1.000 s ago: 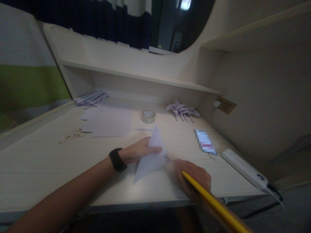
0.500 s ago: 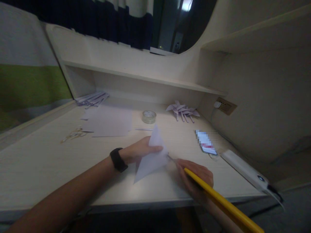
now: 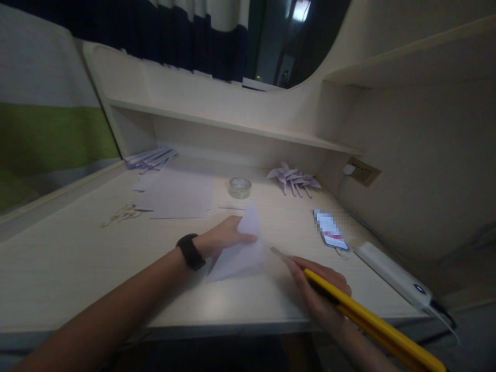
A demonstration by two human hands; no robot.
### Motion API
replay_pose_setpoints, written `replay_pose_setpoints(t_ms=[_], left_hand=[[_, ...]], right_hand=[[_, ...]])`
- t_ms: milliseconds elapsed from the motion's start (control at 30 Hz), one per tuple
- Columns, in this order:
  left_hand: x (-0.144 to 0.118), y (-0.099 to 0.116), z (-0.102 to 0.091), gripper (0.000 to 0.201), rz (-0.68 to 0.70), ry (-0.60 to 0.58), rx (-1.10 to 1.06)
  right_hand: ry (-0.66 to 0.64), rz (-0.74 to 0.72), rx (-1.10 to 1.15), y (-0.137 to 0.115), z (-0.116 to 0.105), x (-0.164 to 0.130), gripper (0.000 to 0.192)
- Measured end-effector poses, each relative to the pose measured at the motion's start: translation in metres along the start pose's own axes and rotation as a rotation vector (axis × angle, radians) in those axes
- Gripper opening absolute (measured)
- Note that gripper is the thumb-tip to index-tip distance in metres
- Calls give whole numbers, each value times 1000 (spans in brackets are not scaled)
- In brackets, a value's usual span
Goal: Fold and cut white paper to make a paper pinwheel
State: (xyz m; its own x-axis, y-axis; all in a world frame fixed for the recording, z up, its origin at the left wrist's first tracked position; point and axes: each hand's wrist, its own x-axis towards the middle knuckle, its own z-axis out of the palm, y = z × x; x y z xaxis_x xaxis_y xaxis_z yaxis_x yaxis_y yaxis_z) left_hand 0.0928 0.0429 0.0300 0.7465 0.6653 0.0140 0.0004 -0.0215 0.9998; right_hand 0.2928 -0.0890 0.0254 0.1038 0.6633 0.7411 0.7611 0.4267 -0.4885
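My left hand point(image 3: 228, 236) pinches a folded sheet of white paper point(image 3: 240, 260), its thumb on top and its fingers hidden beneath. The paper has a triangular shape and is held just over the desk. My right hand point(image 3: 321, 281) is closed around a yellow utility knife point(image 3: 372, 320), with the thin blade pointing up and left toward the paper. A small gap separates the blade tip from the paper's right edge. A black band sits on my left wrist.
Behind the hands lie a roll of clear tape point(image 3: 240, 188), a stack of paper sheets point(image 3: 182, 194), and paper pinwheels point(image 3: 293, 179). Rolled paper sticks point(image 3: 151, 158) and rubber bands point(image 3: 122, 214) are at left. A phone point(image 3: 330, 229) and a white power strip point(image 3: 393, 276) lie right.
The knife blade has drawn away from the paper's edge as my right hand moved right and slightly down. The paper has tilted a little in my left hand.
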Motion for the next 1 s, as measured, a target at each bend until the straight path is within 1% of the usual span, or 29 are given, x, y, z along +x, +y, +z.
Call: replay_pose_setpoints(t_ms=[67, 133, 200, 233, 267, 333, 367, 433, 500, 567, 600, 667, 700, 767, 800, 867, 933, 1000], left_hand=[[1, 0, -6, 34, -43, -12, 201], [1, 2, -13, 43, -38, -35, 453], [0, 5, -19, 51, -10, -120, 681], [0, 7, -21, 50, 4, -200, 753], [-1, 10, -22, 46, 15, -304, 788], [-1, 18, -21, 35, 36, -525, 782], [-1, 22, -21, 32, 47, -602, 777], [1, 29, -19, 30, 50, -683, 783], [3, 32, -19, 28, 26, -737, 792], [4, 31, -18, 31, 13, -734, 834], [4, 29, -18, 36, 20, -697, 868], [4, 22, -18, 44, 67, -564, 926], [3, 18, -18, 45, 99, -487, 938], [3, 8, -19, 38, 150, -378, 920], [3, 4, -19, 33, 169, -356, 896], [3, -5, -21, 23, 196, -361, 835], [2, -10, -23, 20, 215, -377, 791], [1, -11, -23, 18, 227, -373, 789]], right_hand=[[-61, 124, 37, 4, -4, 3, 8], [-140, 216, 159, 10, -8, 7, 10], [-218, 273, 318, 17, -9, 13, 10], [-252, 303, 397, 19, -9, 16, 10], [-286, 341, 473, 20, -9, 19, 10], [-380, 446, 611, 21, -7, 22, 12], [-432, 504, 660, 20, -5, 23, 14], [-518, 612, 666, 17, 0, 22, 18], [-534, 679, 583, 14, 5, 18, 25], [-522, 693, 510, 14, 12, 11, 29], [-521, 689, 498, 15, 15, 8, 30], [-538, 680, 499, 18, 21, 2, 31], [-549, 678, 510, 21, 22, 1, 31], [-550, 684, 545, 25, 23, -1, 32], [-534, 692, 558, 26, 22, 0, 32], [-474, 711, 550, 28, 18, 3, 31], [-423, 713, 497, 27, 14, 9, 30], [-426, 668, 447, 24, 10, 15, 28]])
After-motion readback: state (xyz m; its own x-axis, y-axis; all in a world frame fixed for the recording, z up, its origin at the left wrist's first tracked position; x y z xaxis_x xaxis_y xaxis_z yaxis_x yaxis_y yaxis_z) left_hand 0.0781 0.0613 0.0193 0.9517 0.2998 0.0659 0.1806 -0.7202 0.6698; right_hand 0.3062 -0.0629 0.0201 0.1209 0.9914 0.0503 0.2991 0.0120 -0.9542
